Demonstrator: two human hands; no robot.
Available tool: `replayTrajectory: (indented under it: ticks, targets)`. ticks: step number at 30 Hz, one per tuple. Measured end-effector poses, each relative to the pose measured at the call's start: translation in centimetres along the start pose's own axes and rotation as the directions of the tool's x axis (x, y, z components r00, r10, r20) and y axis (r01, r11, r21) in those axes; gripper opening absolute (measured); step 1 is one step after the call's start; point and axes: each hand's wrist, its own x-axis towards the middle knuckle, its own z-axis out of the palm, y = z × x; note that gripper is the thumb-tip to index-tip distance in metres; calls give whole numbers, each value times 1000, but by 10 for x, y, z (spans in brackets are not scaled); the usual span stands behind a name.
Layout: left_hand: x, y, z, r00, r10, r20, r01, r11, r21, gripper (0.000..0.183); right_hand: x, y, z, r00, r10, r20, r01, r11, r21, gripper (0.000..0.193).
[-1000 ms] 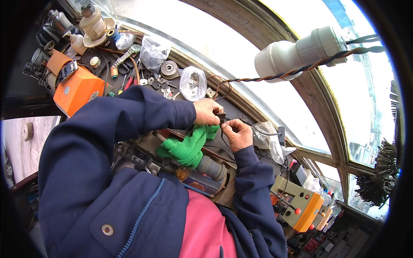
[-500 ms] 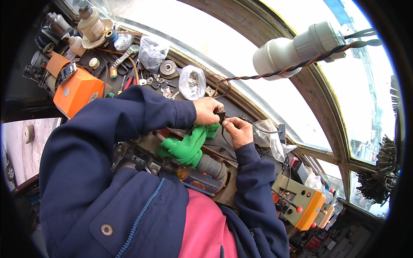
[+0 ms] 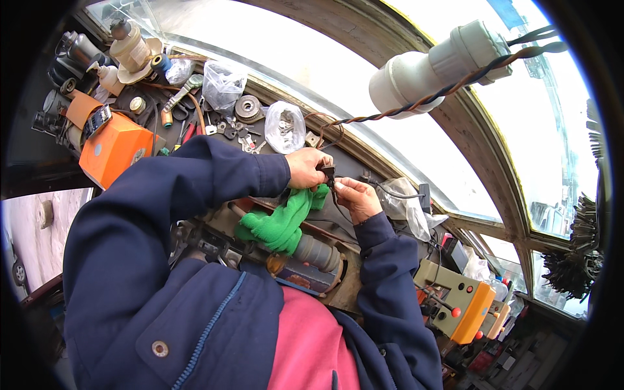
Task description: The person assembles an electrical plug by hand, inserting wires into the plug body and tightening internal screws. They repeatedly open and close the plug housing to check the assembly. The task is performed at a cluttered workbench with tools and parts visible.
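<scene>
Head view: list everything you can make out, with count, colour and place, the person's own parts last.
Small squarish piece: 1, dark, at both hands' fingertips
Fluffy cloth: 1, green, below the hands
Ribbed cylinder: 1, grey, partly under the cloth
Open plastic bag of metal pieces: 1, translucent, beyond the left hand
Keys: several, metallic and black, left of that bag
Boxy case: 1, orange, far left
Lever machine: 1, olive and orange, lower right
Cylindrical fixture: 1, white, upper right
Other clutter: uncounted, mixed, along the bench
Left hand: 1, bare, centre
Right hand: 1, bare, centre
</scene>
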Motion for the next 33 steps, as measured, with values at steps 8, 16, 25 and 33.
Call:
replayTrajectory:
  ticks: [8, 16, 25, 33]
  targets:
    - [-3, 7, 3, 999, 14, 39, -12, 999, -46, 5, 14, 5, -15, 975, -12, 222, 3, 999, 41, 11]
    - [-2, 0, 0, 996, -61, 59, 68, 989, -134, 6, 4, 2, -3, 988, -82, 130, 94, 991, -93, 17]
    - [-3, -2, -8, 977, -192, 94, 212, 925, -316, 15, 9, 6, -16, 998, -22, 54, 20, 999, 35, 12]
    - [-5, 3, -7, 994, -100, 44, 109, 944, -312, 17, 12, 8, -11, 997, -71, 41, 69, 996, 59, 6]
